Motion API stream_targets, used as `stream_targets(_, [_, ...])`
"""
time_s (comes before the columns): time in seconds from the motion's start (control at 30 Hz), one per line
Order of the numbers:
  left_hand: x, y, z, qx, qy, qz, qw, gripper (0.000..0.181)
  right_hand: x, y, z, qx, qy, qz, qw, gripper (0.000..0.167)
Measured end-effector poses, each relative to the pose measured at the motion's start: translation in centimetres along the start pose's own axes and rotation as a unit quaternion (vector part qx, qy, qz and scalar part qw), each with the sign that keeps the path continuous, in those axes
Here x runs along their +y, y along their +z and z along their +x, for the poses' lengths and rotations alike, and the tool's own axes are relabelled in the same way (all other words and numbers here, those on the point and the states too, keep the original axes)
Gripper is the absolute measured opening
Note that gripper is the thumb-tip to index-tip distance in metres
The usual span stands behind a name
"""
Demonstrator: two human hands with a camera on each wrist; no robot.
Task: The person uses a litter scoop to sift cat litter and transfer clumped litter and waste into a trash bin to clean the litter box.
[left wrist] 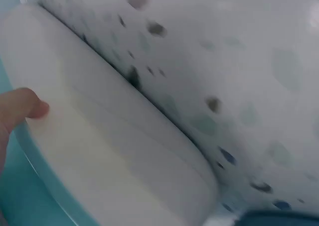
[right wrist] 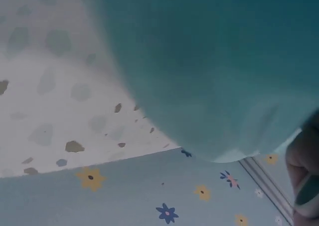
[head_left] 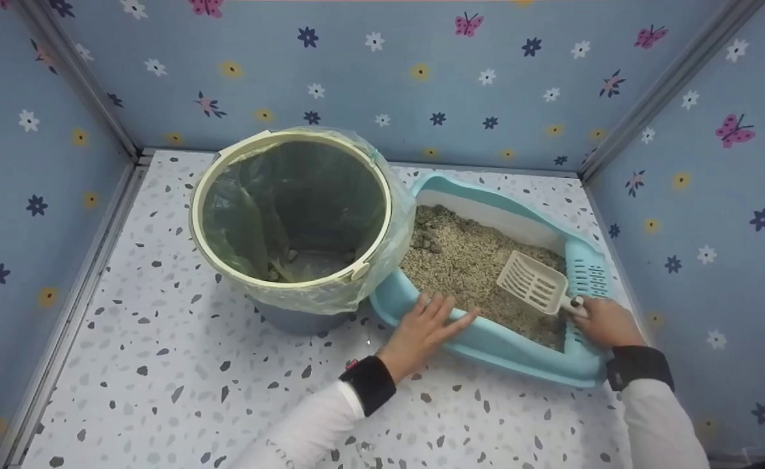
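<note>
Pale-blue wall panels [head_left: 382, 71], printed with flowers and butterflies, enclosing a white speckled surface [head_left: 161, 391]. My right grip [head_left: 610, 324]: clamped on the handle of one beige slotted scoop [head_left: 533, 283], its head lying forward and left of that grip, over the litter [head_left: 460, 267]; whether it touches, I cannot tell. My left grip [head_left: 421, 335]: clamped on the near rim of one turquoise litter box [head_left: 512, 348], just below the litter's near edge. Dark clumps [head_left: 426, 242]: in the box, ahead of my left grip. One grey bin [head_left: 307, 320], lined with a yellowish translucent bag [head_left: 400, 228]: left of and beyond that grip, small bits [head_left: 292, 255] at its bottom. Black band [head_left: 639, 367]: one on each wrist.
</note>
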State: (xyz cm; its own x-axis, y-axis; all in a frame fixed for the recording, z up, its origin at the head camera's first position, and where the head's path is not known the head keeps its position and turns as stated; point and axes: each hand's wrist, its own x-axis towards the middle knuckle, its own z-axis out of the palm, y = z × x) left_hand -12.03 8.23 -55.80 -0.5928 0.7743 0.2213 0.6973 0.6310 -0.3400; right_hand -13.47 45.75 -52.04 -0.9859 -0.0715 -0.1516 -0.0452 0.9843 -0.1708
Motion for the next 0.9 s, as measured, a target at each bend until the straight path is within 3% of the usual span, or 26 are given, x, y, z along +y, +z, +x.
stream_targets(0.17, [-1.7, 0.5, -0.3, 0.054, 0.007, -0.003, 0.9985, 0.091, -1.5, -0.4, -2.2, 0.003, 0.071, 0.028, 0.9971, 0.030])
stream_targets(0.27, [-1.9, 0.5, 0.0, 0.078, 0.007, -0.001, 0.9969, 0.069, -2.6, 0.1, -3.8, 0.029, 0.115, 0.031, 0.9925, 0.031])
stream_targets(0.37, [-2.1, 0.2, 0.3, 0.079, 0.011, 0.002, 0.9968, 0.057, -3.4, 1.2, -4.8, 0.075, 0.151, 0.026, 0.9853, 0.028])
stream_targets(0.47, [-2.3, 0.1, 0.5, 0.071, 0.016, 0.009, 0.9973, 0.051, -3.9, 2.7, -5.2, 0.150, 0.163, 0.017, 0.9750, 0.027])
stream_targets(0.6, [-2.3, 0.2, 0.6, 0.067, 0.019, 0.012, 0.9975, 0.046, -3.8, 4.7, -5.3, 0.261, 0.163, 0.023, 0.9511, 0.029])
stream_targets(0.67, [-2.2, 0.2, 0.7, 0.067, 0.019, 0.014, 0.9974, 0.045, -3.5, 5.3, -5.4, 0.295, 0.165, 0.029, 0.9408, 0.031])
stream_targets(0.73, [-2.1, 0.1, 0.8, 0.065, 0.016, 0.020, 0.9975, 0.045, -3.1, 5.5, -5.3, 0.310, 0.162, 0.033, 0.9361, 0.031])
stream_targets(0.9, [-1.4, -0.1, 0.9, 0.056, 0.001, 0.039, 0.9977, 0.044, -2.2, 5.2, -4.8, 0.301, 0.157, 0.037, 0.9398, 0.030])
